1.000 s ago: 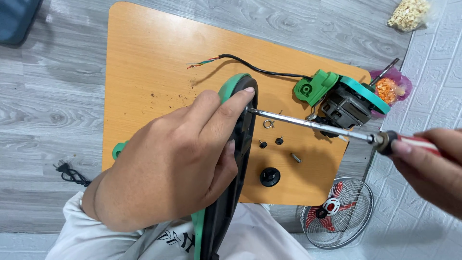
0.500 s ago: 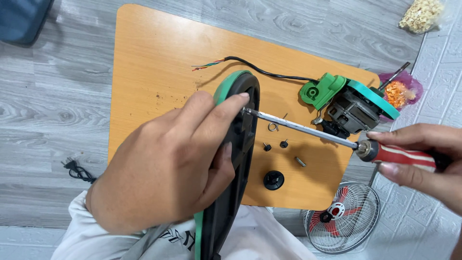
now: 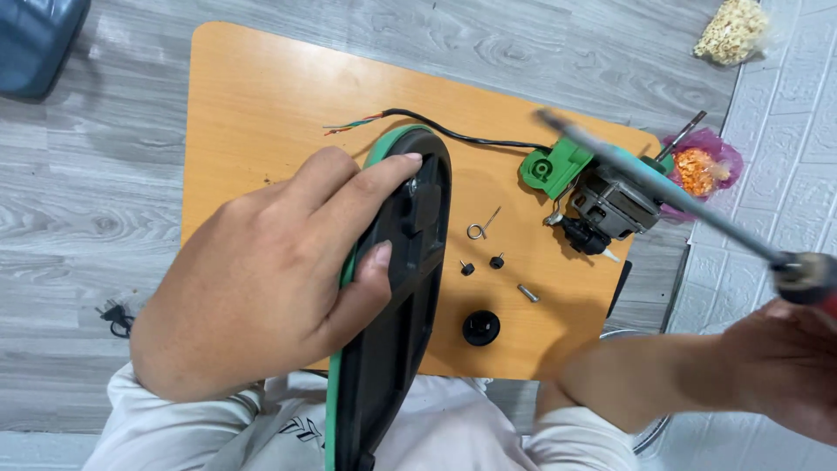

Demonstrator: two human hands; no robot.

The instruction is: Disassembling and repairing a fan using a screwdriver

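The fan base [image 3: 392,296], a long black shell with a green rim, stands on edge over the near side of the table [image 3: 253,96]. Its long axis runs from the person's lap up and away toward the table's middle, with the far tip close to the black cable [image 3: 462,136]. The left hand [image 3: 261,279] is the nearer one. It wraps the base from the left, fingers curled over the green rim, index finger stretched along the top toward the far tip, thumb pressed on the black inner face. That grip is closed and firm on the base.

The right hand [image 3: 785,366] sits well apart, low at the right edge of the view, off the table. It is closed around the red handle of a screwdriver [image 3: 663,194]. The shaft slants up and left from the hand, its tip in the air above the motor [image 3: 610,205] and clear of the base.

On the table just right of the base lie small loose parts: a wire spring [image 3: 478,228], two small black feet [image 3: 481,264], a short metal pin [image 3: 528,293] and a round black knob [image 3: 480,327]. The motor lies farther right with a green bracket [image 3: 551,170] at its left end. The cable runs from there to bare wire ends near the base's tip.
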